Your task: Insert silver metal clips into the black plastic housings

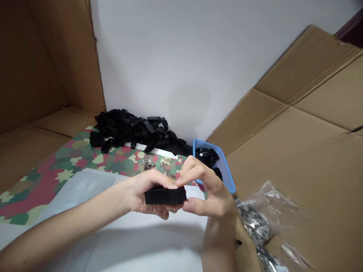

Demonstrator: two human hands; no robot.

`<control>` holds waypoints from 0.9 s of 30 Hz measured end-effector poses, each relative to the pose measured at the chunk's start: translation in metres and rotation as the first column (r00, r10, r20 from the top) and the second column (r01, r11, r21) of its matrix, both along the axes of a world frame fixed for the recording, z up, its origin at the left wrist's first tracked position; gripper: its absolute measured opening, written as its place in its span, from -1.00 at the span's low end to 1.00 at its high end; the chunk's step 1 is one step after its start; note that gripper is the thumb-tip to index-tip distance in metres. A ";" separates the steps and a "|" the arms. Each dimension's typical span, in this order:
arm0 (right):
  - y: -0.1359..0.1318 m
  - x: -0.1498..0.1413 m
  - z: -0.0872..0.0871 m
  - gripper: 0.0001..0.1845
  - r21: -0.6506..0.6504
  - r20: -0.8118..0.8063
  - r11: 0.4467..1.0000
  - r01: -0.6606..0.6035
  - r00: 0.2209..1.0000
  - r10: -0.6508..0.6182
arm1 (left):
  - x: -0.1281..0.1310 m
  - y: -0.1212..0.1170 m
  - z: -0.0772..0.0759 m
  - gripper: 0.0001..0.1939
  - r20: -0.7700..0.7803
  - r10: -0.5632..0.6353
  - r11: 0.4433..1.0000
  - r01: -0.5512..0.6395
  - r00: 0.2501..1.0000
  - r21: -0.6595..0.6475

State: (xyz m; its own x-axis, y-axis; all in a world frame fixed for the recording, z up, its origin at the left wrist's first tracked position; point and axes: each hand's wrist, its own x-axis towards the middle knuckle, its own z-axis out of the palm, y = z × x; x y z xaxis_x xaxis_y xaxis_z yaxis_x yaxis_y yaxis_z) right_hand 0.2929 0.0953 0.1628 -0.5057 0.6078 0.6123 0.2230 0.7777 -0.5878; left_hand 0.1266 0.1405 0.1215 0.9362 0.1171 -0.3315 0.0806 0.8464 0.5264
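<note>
A black ribbed plastic casing (164,196) lies across the fingers of my left hand (144,189), which grips it from the left with the thumb on top. My right hand (210,189) meets its right end, thumb below and index finger above, pinching there. Whatever small part may sit between those fingertips is too small to make out. Beyond the hands, small metal pieces (148,164) lie in loose little heaps on the patterned cloth.
A large pile of black plastic casings (127,128) lies against the white wall. Right of it stands a blue basket (227,173) with more black parts. Clear bags of metal pieces (255,223) lie at right. Cardboard (297,151) borders both sides; white sheets (136,245) cover the front.
</note>
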 end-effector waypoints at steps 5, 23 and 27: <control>0.000 -0.005 -0.008 -0.89 0.062 -0.092 0.998 -0.021 0.995 0.027 | 0.001 -0.006 -0.003 -0.58 0.033 -0.063 0.998 0.063 0.997 -0.007; 0.006 -0.001 -0.013 -0.78 -0.106 -0.158 0.992 -0.069 0.986 0.052 | -0.002 -0.009 0.006 -0.68 0.001 0.108 0.992 -0.108 0.994 0.064; 0.003 0.005 -0.007 -0.73 -0.142 0.024 0.985 0.102 0.995 -0.099 | -0.003 -0.003 0.011 -0.71 -0.010 0.296 0.922 -0.283 0.955 0.263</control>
State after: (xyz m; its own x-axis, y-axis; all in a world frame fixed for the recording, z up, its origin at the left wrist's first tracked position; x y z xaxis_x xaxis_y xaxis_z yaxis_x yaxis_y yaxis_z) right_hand 0.2975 0.0987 0.1558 -0.4469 0.7368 0.5074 0.3065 0.6589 -0.6870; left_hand 0.1240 0.1374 0.1325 0.8322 0.4676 -0.2979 -0.1171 0.6734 0.7299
